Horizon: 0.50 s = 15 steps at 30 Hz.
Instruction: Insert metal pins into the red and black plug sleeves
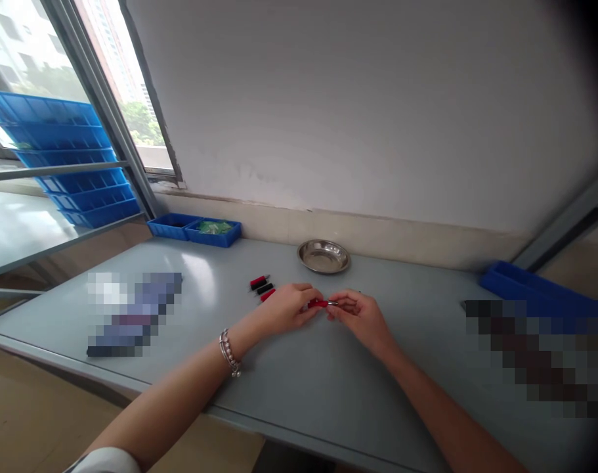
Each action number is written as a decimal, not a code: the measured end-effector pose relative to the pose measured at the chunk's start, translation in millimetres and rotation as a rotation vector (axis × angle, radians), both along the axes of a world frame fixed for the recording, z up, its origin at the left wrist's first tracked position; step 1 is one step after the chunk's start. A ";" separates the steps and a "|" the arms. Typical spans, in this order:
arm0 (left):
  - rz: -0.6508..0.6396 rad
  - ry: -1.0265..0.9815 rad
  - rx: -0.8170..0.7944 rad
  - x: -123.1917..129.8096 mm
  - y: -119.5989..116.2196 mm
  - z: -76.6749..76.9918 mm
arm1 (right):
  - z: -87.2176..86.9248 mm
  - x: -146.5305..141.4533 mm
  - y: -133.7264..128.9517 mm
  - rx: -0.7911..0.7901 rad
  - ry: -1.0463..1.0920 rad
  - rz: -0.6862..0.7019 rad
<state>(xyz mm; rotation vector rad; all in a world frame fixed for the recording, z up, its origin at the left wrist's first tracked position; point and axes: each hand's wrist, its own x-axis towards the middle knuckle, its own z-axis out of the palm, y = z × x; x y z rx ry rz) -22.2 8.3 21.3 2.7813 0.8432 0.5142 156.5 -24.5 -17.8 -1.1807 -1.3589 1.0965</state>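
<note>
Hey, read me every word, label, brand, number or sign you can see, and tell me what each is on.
There is no readable text.
Held red piece: too small to tell any marking.
Green contents of a blue tray: too small to read.
Left pixelated patch and right pixelated patch: unreadable.
Bowl: no lettering visible.

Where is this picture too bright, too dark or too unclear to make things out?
Head view: the scene through the window looks washed out, with glare on the left of the table; head view: the upper right corner fades to black; head view: coarse squares hide areas at left and right; head view: the red piece is too small for fine detail.
</note>
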 end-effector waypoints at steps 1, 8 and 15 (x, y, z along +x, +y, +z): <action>0.003 0.001 0.010 0.2 0.0 -0.8 | -0.8 0.1 0.3 0.009 -0.004 -0.002; -0.019 -0.032 0.069 1.4 0.6 -5.5 | 0.0 0.0 -0.6 0.046 -0.028 -0.006; -0.030 -0.060 0.060 1.0 1.8 -8.5 | 0.9 1.5 -1.9 0.090 -0.086 -0.001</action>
